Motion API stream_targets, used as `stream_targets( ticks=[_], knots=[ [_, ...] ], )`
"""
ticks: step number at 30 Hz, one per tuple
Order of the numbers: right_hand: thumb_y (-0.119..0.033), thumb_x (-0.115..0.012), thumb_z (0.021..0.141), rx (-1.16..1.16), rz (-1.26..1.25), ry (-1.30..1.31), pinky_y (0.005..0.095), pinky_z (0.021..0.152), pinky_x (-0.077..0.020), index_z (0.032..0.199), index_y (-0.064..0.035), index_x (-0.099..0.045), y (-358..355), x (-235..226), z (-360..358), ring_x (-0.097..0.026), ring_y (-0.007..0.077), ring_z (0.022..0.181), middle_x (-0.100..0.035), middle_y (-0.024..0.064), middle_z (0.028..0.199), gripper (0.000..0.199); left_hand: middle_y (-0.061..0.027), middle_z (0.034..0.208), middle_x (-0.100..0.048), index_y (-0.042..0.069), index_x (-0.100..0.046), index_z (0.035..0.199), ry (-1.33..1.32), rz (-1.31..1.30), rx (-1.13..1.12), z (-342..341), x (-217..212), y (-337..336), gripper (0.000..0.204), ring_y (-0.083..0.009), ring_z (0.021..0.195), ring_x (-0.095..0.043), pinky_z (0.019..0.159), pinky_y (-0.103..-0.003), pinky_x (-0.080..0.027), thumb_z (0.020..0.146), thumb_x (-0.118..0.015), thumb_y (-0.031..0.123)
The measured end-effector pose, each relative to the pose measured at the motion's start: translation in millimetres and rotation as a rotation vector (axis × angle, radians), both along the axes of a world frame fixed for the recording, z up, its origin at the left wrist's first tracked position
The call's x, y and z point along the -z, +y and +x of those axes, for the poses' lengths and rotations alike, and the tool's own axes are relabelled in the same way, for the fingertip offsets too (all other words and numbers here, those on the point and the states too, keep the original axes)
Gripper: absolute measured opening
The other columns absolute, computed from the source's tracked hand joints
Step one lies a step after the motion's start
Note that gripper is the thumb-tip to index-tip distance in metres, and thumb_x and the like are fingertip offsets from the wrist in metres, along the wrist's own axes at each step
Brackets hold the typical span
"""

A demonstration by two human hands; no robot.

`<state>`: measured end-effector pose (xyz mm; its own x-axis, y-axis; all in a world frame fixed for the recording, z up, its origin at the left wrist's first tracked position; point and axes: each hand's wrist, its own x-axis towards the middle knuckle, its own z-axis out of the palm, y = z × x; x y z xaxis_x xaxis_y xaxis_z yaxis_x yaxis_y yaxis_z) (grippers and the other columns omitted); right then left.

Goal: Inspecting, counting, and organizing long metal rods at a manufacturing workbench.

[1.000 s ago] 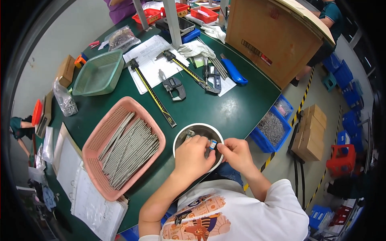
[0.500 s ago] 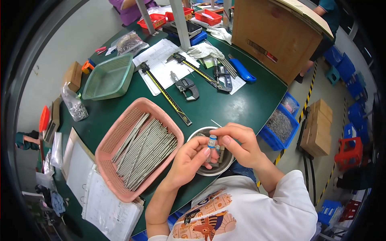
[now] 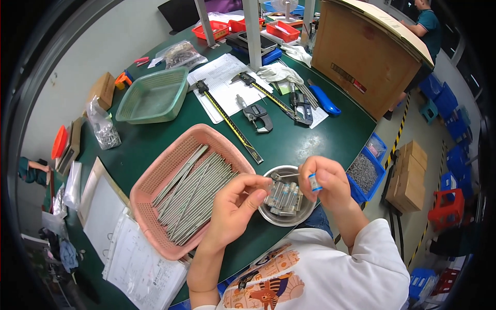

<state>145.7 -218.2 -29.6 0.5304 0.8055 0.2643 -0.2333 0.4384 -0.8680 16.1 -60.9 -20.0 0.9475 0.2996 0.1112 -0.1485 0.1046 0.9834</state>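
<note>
My right hand (image 3: 326,182), fingers closed, holds a small cylindrical vial (image 3: 314,182) with a blue and white band; my fingers cover part of it. My left hand (image 3: 235,209) has thumb and forefinger pinched round a small clear piece (image 3: 268,188), whose shape is hard to make out. Between the hands, a round metal bowl (image 3: 279,222) holds several clear tubes (image 3: 283,195) with blue bands. Just left of my left hand, a pink perforated basket (image 3: 143,192) holds many thin metal rods (image 3: 194,199).
Two digital calipers (image 3: 227,119) and two micrometers (image 3: 258,118) lie beyond the basket near paper sheets. A green basket (image 3: 155,95) stands far left, a large cardboard box (image 3: 361,57) far right. An open ring binder (image 3: 142,263) lies at near left. Blue bins (image 3: 369,173) stand beside the table.
My hands have moved apart. The blue-banded vial, earlier between both hands over the bowl, is now in my right hand, further right. The bowl's contents show more. The view has shifted slightly.
</note>
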Motion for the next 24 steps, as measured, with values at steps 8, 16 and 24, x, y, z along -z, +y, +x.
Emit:
stream_targets(
  ticks=[8, 16, 24],
  knots=[
    [-0.027, -0.049, 0.084, -0.134, -0.284, -0.065, 0.0172, 0.048, -0.0325, 0.080, -0.0038, -0.053, 11, -18, -2, -0.041, 0.0031, 0.055, -0.052, -0.0006, 0.074, 0.024, -0.0035, 0.086, -0.055, -0.001, -0.058, 0.097, 0.014, 0.192, -0.043, 4, 11, 4, 0.017, -0.0083, 0.073, -0.052, 0.065, -0.020, -0.042, 0.082, -0.058, 0.007],
    [-0.029, -0.050, 0.081, -0.118, -0.371, -0.075, 0.0187, 0.043, -0.0289, 0.075, -0.0015, -0.053, 10, -23, -5, -0.040, 0.0036, 0.049, -0.048, -0.0011, 0.063, 0.028, -0.0027, 0.085, -0.054, -0.001, -0.058, 0.097, 0.008, 0.177, -0.051, 7, 14, 3, 0.016, -0.0073, 0.073, -0.050, 0.064, -0.020, -0.042, 0.083, -0.057, 0.007],
    [-0.019, -0.047, 0.091, -0.231, -0.294, -0.126, 0.0167, 0.052, -0.0330, 0.098, -0.0015, -0.050, 15, -18, -5, -0.043, 0.0006, 0.062, -0.053, -0.0014, 0.079, 0.019, -0.0018, 0.086, -0.056, 0.000, -0.057, 0.101, 0.075, 0.059, 0.048, 6, 10, -3, 0.018, -0.0079, 0.075, -0.053, 0.065, -0.020, -0.042, 0.085, -0.056, 0.010]
  ],
)
